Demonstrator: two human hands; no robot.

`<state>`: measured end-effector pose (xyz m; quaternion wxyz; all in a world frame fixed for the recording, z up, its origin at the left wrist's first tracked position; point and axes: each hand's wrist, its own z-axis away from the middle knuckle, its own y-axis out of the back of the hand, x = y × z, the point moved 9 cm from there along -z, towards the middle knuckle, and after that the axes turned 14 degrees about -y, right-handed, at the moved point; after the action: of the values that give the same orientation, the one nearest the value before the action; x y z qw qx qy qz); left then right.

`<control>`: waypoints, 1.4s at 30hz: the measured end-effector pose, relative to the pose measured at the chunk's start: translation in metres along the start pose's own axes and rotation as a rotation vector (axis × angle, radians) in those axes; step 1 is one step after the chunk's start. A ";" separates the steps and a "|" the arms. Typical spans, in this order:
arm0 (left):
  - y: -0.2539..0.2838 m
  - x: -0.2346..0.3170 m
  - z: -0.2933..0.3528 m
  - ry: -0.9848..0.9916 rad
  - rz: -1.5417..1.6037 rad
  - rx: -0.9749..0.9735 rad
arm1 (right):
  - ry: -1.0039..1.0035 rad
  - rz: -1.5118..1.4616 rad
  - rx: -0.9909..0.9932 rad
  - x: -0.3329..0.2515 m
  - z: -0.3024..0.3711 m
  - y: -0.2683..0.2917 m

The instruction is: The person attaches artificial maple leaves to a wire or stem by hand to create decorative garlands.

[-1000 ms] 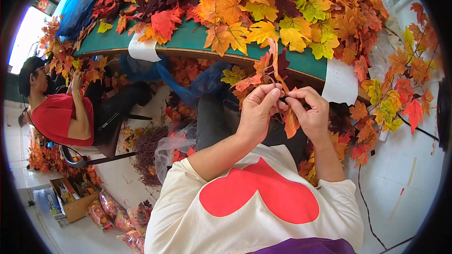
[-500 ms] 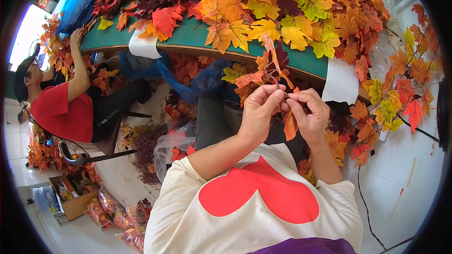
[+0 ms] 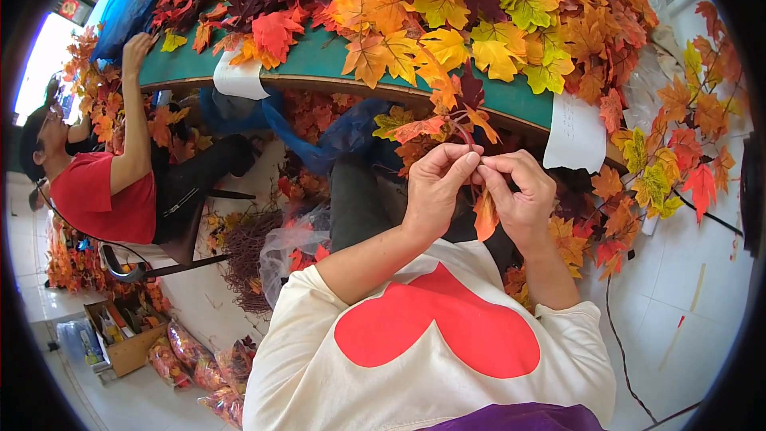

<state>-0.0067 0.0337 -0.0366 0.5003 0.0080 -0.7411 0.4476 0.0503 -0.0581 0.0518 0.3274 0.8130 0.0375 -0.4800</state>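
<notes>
While both sets of fingers pinch at the same spot, the work sits right between them: left hand (image 3: 435,191) and right hand (image 3: 520,198) meet fingertip to fingertip on a thin dark stem (image 3: 465,137) of a fake leaf sprig (image 3: 439,116).

Fingers: left thumb and forefinger closed tight on the stem, other fingers curled in. Right fingers also closed, pinching at or just under the same point; an orange leaf (image 3: 485,215) hangs below the right thumb. Can't tell if that leaf is being gripped itself or just dangles from the stem. No open gap in either hand.

Doing it well, my read: keep the left pinch fixed as the anchor, let the right do the fine work close to it, short grip so the thin stem doesn't bend or snap. Keep the sprig clear of the pile so leaves don't snag.

Location: sprig held in the air above the lap, just in front of the bench (image 3: 319,64) edge, not touching it.

Outward: green bench top heaped with leaves (image 3: 447,8) in red, orange, yellow and dark maroon. White paper sheet (image 3: 574,132) hangs off the bench edge to the right. More leaves on the floor underneath. Far left, another person in a red shirt (image 3: 104,195) reaches a hand up to the bench.
</notes>
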 end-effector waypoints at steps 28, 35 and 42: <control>0.010 0.000 0.006 0.120 -0.428 -0.225 | -0.074 -0.049 -0.282 0.010 -0.040 -0.015; 0.019 0.049 0.017 -0.090 -0.825 -0.182 | 0.420 0.149 -0.147 -0.015 -0.025 -0.023; 0.037 0.024 0.018 0.229 -0.146 0.024 | 0.285 -0.004 -0.294 0.011 -0.026 -0.065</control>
<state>-0.0486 0.0547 -0.0445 0.6127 0.0169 -0.6713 0.4167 0.0518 0.0046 0.0195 0.4330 0.8161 0.1545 -0.3501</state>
